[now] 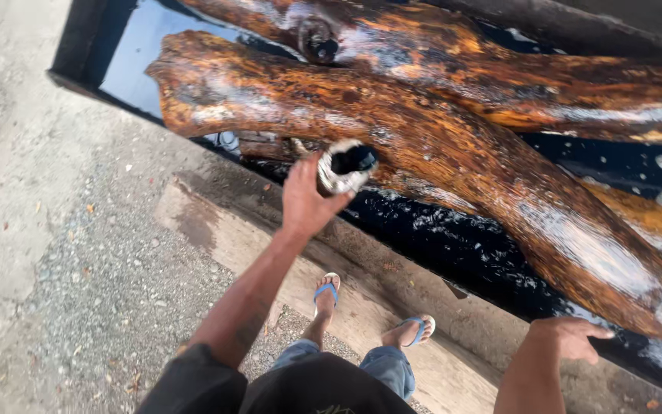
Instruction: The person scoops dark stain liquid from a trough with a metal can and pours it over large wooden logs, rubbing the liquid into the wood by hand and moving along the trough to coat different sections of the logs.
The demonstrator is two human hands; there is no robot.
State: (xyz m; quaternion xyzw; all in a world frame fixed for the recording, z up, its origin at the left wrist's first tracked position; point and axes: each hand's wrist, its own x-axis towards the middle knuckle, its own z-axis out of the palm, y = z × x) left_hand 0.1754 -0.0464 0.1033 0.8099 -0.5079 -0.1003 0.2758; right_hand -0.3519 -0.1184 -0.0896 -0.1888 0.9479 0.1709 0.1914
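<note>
Two hands in use | left hand (306, 201) clenched around small can (344, 167), held tilted over wet glossy log (453, 153) in black trough (499, 261) | right hand (572, 339) rested open on trough rim | liquid is best poured slowly, evenly along dry patches.

A single head-worn camera looks steeply down and forward from the person's standing height, its frame tilted so the trough's black rim (423, 261) runs from ten o'clock to four o'clock. The wet orange-brown timber (453, 146) fills the upper half, twelve to three o'clock, at arm's reach. Directly below the lens, at six o'clock, are the person's dark shorts (316, 387) and feet in blue sandals (328, 290). Gravelled concrete ground (55, 253) occupies nine o'clock. The view is close and wide-angled, with no second view to share it.
</note>
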